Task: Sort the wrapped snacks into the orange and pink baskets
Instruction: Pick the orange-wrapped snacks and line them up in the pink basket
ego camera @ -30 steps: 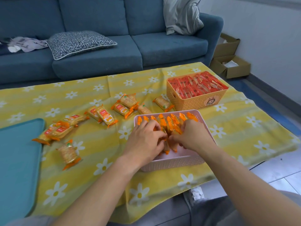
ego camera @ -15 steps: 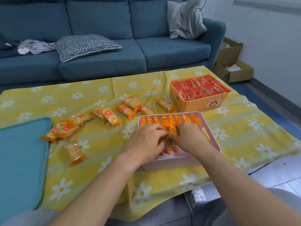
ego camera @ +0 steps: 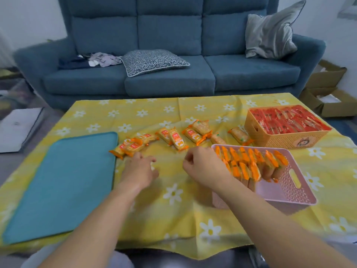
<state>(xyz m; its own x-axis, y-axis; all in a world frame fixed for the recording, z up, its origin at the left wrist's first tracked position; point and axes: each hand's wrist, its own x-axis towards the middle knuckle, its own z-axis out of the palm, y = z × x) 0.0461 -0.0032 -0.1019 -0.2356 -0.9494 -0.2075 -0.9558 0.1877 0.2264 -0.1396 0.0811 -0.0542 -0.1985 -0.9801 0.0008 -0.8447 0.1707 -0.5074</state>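
Orange-wrapped snacks (ego camera: pixel 249 165) stand on edge in rows in the pink basket (ego camera: pixel 286 192), just to the right of my right hand's (ego camera: pixel 202 167) knuckles. That hand sits at the basket's near-left corner with its fingers curled into a loose fist, and I see nothing in them. My left hand (ego camera: pixel 140 171) lies palm down over the yellow daisy tablecloth (ego camera: pixel 173 209), fingers pointing away from me. They are blurred, so I cannot tell whether they are apart or closed on anything.

Just beyond the left fingertips, a cluster of loose snacks (ego camera: pixel 133 147) lies flat on the cloth. More loose packets (ego camera: pixel 177 140) string out in a ragged line past the right knuckles. Further right of that line stands the orange basket (ego camera: pixel 280 140), packed with red-wrapped snacks (ego camera: pixel 286 120), just behind the pink one.

Left of my left fingers lies a flat teal tray (ego camera: pixel 63 182). Far ahead of both hands I see a blue sofa (ego camera: pixel 170 78) with a patterned cushion (ego camera: pixel 154 61) and a grey cushion (ego camera: pixel 270 33), and open cardboard boxes (ego camera: pixel 328 99) are on the floor to the right.
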